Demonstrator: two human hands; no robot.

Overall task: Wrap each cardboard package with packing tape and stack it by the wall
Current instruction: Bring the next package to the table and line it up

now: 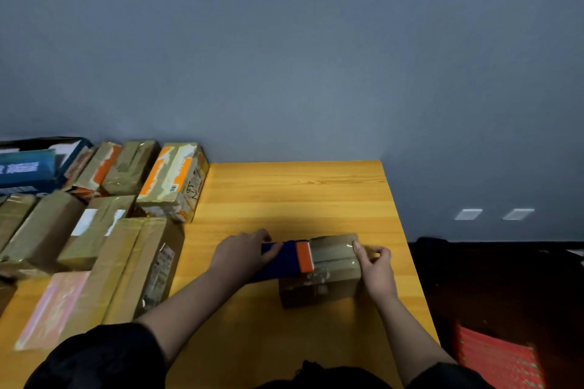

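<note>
Left hand [245, 251]: gripped the tape dispenser [289, 257].
Right hand [376, 265]: pinched tape end on package [325, 271].
Risk: strip could wrinkle if tension slackened.

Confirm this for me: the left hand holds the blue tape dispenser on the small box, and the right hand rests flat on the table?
Not quite. In the head view the right hand grips the right end of the small box, not the table. The left hand does hold the blue tape dispenser on it.

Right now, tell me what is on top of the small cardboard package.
On the small cardboard package lie clear tape and the dispenser's orange head; the right hand holds its right edge. Its contents are hidden.
</note>
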